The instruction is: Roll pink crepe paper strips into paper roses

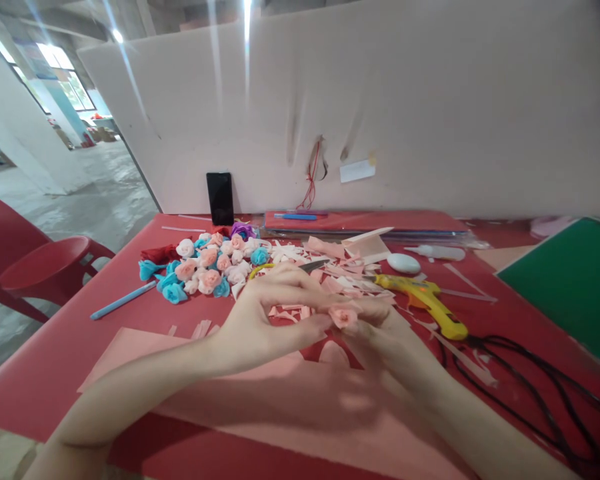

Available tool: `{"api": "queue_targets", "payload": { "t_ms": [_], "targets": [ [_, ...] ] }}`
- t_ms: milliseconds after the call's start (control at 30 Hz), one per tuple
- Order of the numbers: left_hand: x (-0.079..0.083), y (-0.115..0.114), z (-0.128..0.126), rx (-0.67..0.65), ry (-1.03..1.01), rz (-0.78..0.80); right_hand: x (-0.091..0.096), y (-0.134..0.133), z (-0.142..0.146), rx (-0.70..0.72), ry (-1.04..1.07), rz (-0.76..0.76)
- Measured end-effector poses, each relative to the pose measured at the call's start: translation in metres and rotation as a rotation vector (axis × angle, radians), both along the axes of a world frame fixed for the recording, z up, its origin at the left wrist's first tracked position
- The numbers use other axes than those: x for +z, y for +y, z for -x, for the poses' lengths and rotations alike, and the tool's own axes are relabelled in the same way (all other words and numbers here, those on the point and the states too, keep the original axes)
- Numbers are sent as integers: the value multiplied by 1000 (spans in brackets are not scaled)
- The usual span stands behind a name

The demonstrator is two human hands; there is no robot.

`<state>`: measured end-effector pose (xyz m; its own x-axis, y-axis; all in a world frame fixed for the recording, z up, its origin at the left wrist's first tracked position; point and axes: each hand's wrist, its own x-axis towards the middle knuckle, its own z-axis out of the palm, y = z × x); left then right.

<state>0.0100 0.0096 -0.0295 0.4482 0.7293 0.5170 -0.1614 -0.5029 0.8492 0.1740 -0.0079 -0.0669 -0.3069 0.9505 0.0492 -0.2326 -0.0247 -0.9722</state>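
Note:
A small pink paper rose (pixel 344 316) is held up over the table between my two hands. The thumb and fingers of my right hand (pixel 375 327) are closed around its base. From the other side my left hand (pixel 275 310) pinches at its edge, thumb and fingertips against the petals. Under my hands lies a large sheet of pink crepe paper (pixel 300 407), with a rounded cut petal (pixel 334 355) on it. Scissors with a yellow handle (pixel 261 269) lie partly hidden behind my left hand. To the right rests a yellow glue gun (pixel 430 300).
A heap of pink, white and blue paper flowers (pixel 210 267) lies at the back left, beside a blue pen (pixel 123 300). A phone (pixel 221 199) leans on the white partition (pixel 430 120). Paper scraps, a white oval object (pixel 403 263), a black cord (pixel 525 373) and a green board (pixel 570 287) are around.

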Motion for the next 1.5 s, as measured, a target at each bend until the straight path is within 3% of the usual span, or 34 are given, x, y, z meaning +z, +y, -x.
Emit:
{"api": "queue_targets", "payload": {
  "t_ms": [600,1067,1333,1500],
  "targets": [
    [-1,-2,-3,24,9,29,4,-3,4,21,102,63],
    [-3,-2,-3,63,1,33,18,-13,13,-207,143,125],
    [-10,-4,-8,196,-28,2,14,-18,16,-286,0,18],
    [-8,-4,-5,78,-7,30,20,-21,12,-327,-34,24]
  ]
}}
